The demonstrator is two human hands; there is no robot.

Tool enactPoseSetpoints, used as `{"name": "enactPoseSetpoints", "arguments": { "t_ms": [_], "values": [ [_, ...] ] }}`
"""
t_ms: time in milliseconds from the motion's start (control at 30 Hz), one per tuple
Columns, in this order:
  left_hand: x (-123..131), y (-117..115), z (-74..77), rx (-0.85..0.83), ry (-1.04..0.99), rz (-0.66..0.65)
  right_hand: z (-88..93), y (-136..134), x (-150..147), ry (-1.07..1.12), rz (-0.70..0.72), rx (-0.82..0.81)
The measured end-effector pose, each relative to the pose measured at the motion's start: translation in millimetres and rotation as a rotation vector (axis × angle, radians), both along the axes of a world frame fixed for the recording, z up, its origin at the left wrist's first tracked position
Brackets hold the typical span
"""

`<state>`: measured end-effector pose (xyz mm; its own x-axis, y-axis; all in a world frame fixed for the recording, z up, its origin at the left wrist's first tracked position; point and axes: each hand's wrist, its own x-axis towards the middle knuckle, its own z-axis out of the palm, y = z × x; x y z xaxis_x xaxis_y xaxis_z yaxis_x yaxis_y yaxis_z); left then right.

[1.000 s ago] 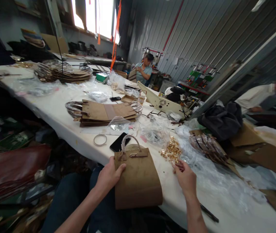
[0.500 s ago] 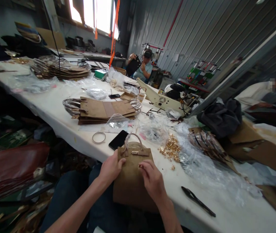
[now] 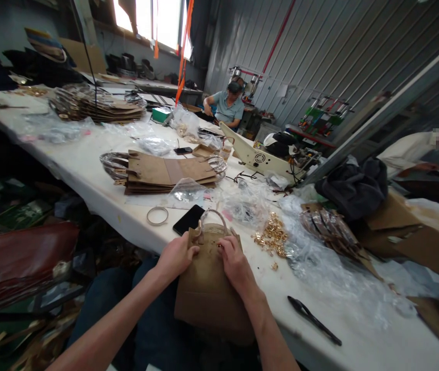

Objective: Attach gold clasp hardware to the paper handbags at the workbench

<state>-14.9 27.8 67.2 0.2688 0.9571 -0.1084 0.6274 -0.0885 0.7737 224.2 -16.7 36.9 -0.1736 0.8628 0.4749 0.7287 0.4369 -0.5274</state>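
Observation:
A brown handbag [image 3: 207, 293] with a looped handle [image 3: 216, 212] rests against my lap at the table's front edge. My left hand [image 3: 176, 255] grips its upper left edge, thumb over the front panel. At the upper right of the same panel, my right hand [image 3: 234, 260] is closed in a pinch, with a tiny dark, shiny bit showing at the fingertips. What that bit is cannot be made out. Just behind the bag lies a black phone [image 3: 188, 219], with a roll of tape [image 3: 157, 216] to its left.
Gold metal fittings [image 3: 274, 232] lie heaped right of the bag, beside clear plastic bags [image 3: 331, 273]. A black hand tool [image 3: 314, 320] is near the front edge. Flat brown bag pieces [image 3: 169, 172] are stacked behind. A co-worker [image 3: 227, 105] sits across the table.
My right hand has moved up the panel to near the handle. The strap with a metal clasp seen there before no longer shows. The co-worker across has lowered a dark item.

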Motion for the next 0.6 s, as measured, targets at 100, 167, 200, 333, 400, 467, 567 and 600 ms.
{"name": "enactPoseSetpoints", "arguments": {
  "t_ms": [100, 167, 200, 333, 400, 467, 567, 600],
  "values": [
    [-1, -3, -3.9, -0.03, -0.044, 0.02, -0.1, 6, 12, -0.003, -0.186, 0.056],
    [-1, -5, -6.5, -0.046, -0.043, 0.041, 2.0, 10, 18, 0.059, -0.273, 0.041],
    [-1, -6, -7.7, -0.05, -0.039, 0.051, 3.8, 13, 20, 0.103, -0.275, 0.007],
    [0, -8, -10.2, -0.025, -0.016, 0.056, 12.0, 20, 23, 0.184, -0.117, -0.126],
    [-1, -9, -10.1, -0.009, 0.006, 0.046, 14.1, 21, 19, 0.176, -0.021, -0.151],
    [-1, -10, -8.5, 0.003, 0.051, 0.041, 14.0, 19, 15, 0.164, 0.049, -0.155],
    [-3, -11, -1.6, 0.028, 0.15, 0.046, 11.3, 14, 8, 0.143, 0.074, -0.103],
    [-3, -11, 2.3, 0.04, 0.168, 0.044, 10.3, 12, 6, 0.151, 0.06, -0.083]
  ]
}}
